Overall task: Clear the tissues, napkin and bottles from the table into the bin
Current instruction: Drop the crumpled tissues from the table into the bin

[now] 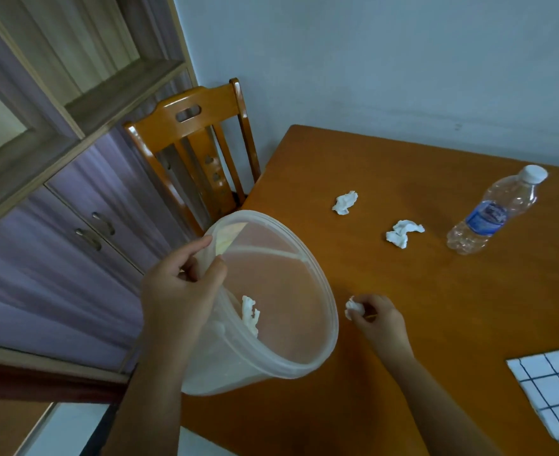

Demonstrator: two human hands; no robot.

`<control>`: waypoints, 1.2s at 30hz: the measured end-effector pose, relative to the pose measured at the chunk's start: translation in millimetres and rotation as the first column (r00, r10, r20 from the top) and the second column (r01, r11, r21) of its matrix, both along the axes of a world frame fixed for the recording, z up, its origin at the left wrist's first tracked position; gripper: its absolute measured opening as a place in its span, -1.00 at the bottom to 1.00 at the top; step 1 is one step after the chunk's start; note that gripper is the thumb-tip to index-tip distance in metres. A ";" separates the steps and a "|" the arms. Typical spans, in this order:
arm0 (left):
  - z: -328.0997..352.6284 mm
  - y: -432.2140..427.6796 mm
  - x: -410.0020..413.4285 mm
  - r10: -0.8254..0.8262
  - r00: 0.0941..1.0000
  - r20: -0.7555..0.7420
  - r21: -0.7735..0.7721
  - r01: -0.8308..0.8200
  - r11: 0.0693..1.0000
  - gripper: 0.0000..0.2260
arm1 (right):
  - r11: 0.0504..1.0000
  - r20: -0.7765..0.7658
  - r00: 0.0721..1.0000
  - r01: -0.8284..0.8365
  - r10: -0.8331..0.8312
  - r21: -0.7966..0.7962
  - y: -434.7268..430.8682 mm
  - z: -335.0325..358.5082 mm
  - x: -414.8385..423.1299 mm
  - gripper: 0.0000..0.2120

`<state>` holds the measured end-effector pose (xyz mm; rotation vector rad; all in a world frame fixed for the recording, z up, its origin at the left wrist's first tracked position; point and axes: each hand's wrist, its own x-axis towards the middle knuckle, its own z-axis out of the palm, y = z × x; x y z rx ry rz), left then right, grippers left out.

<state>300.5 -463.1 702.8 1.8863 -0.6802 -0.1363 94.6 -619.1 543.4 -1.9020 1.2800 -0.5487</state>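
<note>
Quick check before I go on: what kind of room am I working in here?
Most likely a home dining area: a wooden table pushed against a plain wall, a matching wooden chair tucked beside it, and a cabinet with open shelves and doors to the left.

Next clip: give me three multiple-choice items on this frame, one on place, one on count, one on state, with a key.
1. Where is the clear plastic water bottle with the blue label?
A. on the orange wooden table
B. inside the bin
C. on the chair

2. How many crumpled white tissues lie loose on the table?
A. none
B. two
C. five

3. What is the right hand doing?
A. resting flat and empty
B. pinching a crumpled tissue
C. unscrewing a cap

Key: 1 A, it rests on the tabletop; 2 B, one and another; 3 B, fingers close on it beside the translucent plastic bin, gripped by the left hand.
</note>
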 end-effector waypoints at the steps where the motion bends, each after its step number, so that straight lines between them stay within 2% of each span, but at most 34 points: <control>1: -0.7 -2.7 -1.1 -0.009 1.000 0.004 -0.003 0.009 1.000 -0.72 | 1.000 0.019 1.000 0.020 -0.020 -0.011 -1.0 8.0 -3.0 -0.85; 8: -0.2 -29.8 -12.8 -0.115 0.993 0.033 -0.034 0.116 0.993 -0.75 | 0.991 0.166 0.981 0.114 -0.100 -0.075 -11.0 71.1 -23.5 -0.83; 14: 2.6 -56.5 -24.3 -0.190 0.981 0.048 -0.053 0.193 0.980 -0.76 | 0.993 0.234 0.972 0.037 -0.010 -0.109 -19.5 107.8 -15.6 -0.82; 20: 7.7 -87.9 -32.2 -0.215 0.974 0.074 -0.057 0.219 0.974 -0.75 | 0.967 0.088 0.974 -0.191 0.208 -0.165 -41.6 111.4 -3.3 -0.72; 23: 9.5 -102.8 -33.5 -0.212 0.971 0.106 -0.069 0.220 0.973 -0.74 | 0.973 0.080 0.986 -0.129 0.147 -0.190 -70.0 102.8 -12.2 -0.72; 27: 9.6 -122.2 -36.7 -0.188 0.968 0.164 -0.043 0.197 0.979 -0.73 | 0.993 0.048 0.998 -0.031 0.037 -0.113 -113.6 74.9 -24.8 -0.72; 32: 5.6 -145.1 -35.6 -0.164 0.969 0.183 -0.038 0.173 0.984 -0.73 | 0.995 -0.055 0.998 0.012 -0.017 -0.097 -159.5 32.3 -26.9 -0.67; 36: 5.2 -159.9 -28.9 -0.153 0.965 0.211 -0.021 0.161 0.987 -0.71 | 0.995 -0.067 0.997 0.019 -0.026 -0.100 -186.7 7.9 -20.3 -0.71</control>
